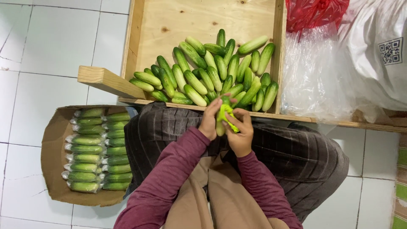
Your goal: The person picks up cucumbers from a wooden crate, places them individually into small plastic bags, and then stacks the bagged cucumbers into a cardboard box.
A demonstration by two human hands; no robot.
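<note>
We held one cucumber (220, 127) upright over our lap, just at the near edge of the wooden tray (135, 38). Our left hand (210, 120) was wrapped around its shaft, grip pressed together on it, while our right hand (241, 135) pinched a bright green wrapper (227, 113) against the cucumber's upper part. Behind the hands lay the loose cucumber pile (212, 72), crowded toward the tray's near wall. At our left, on the floor, sat a cardboard box (53, 161) with wrapped cucumbers (85, 157) laid in two rows.

We judged the thin wrapper the weak point: pulled too hard by the pinching fingers it could tear or bunch at one end. The cucumber looked smooth, so a loosened left grip might have let it slide down onto our lap. A nudge from our knuckles could also have rolled the nearest cucumbers in the pile.
</note>
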